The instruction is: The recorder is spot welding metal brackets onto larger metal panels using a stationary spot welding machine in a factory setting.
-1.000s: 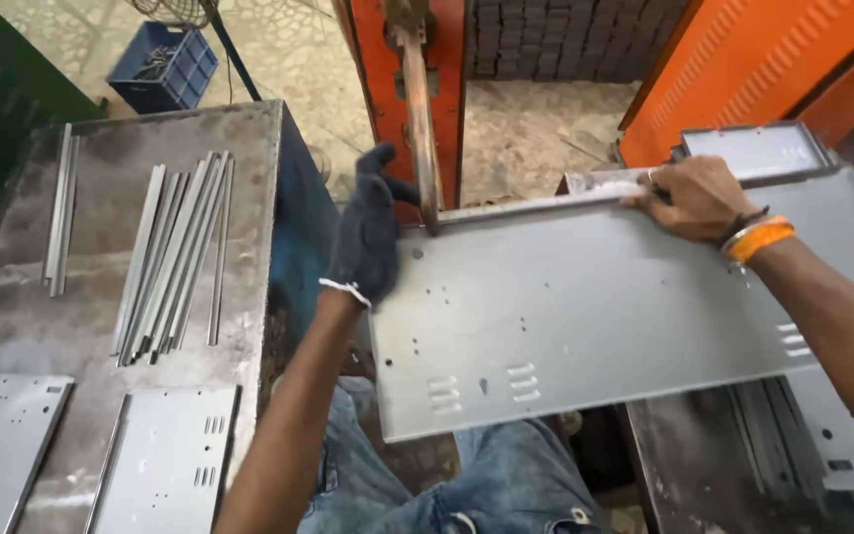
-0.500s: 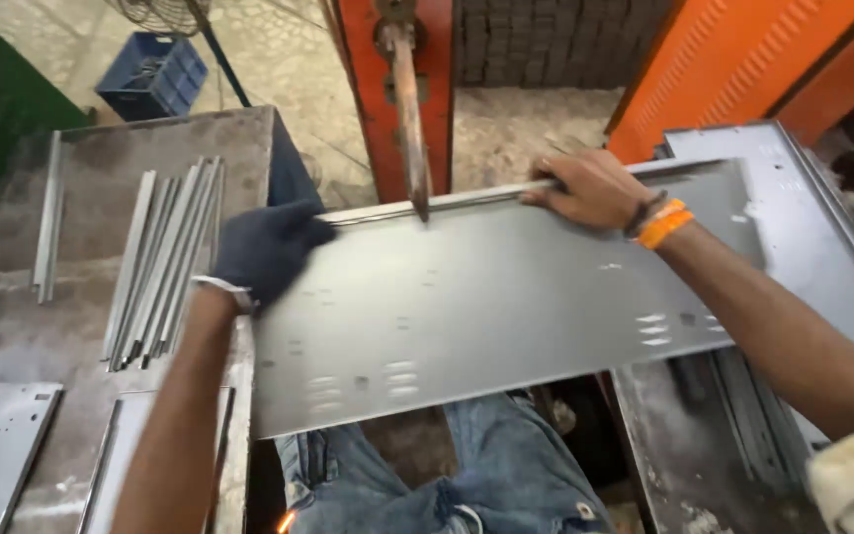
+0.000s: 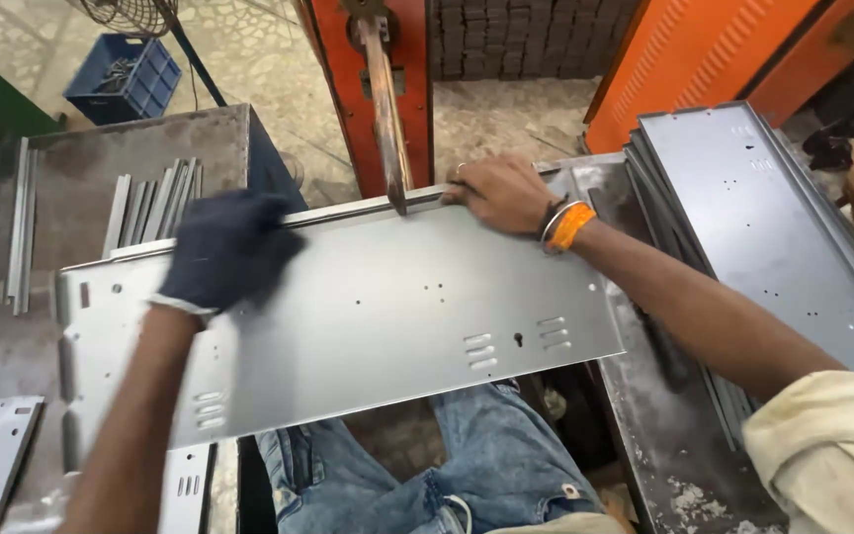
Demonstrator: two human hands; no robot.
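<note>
Lying crosswise before the person, the metal sheet (image 3: pixel 368 316) is pressed flat by both hands: gloved left hand (image 3: pixel 224 247) near its left end, bare right hand (image 3: pixel 501 193) gripping its far edge beside the electrode rod (image 3: pixel 387 119).

A metal workshop: an orange upright machine frame (image 3: pixel 373 89), stacked grey punched sheet-steel panels (image 3: pixel 763 218), probably steel strips (image 3: pixel 155 203), bare concrete floor (image 3: pixel 506 114).

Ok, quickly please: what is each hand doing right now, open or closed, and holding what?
Left hand: gloved, resting on the grey metal panel; grip blurred, cannot be told.
Right hand: bare, closed on the panel's far edge.
</note>
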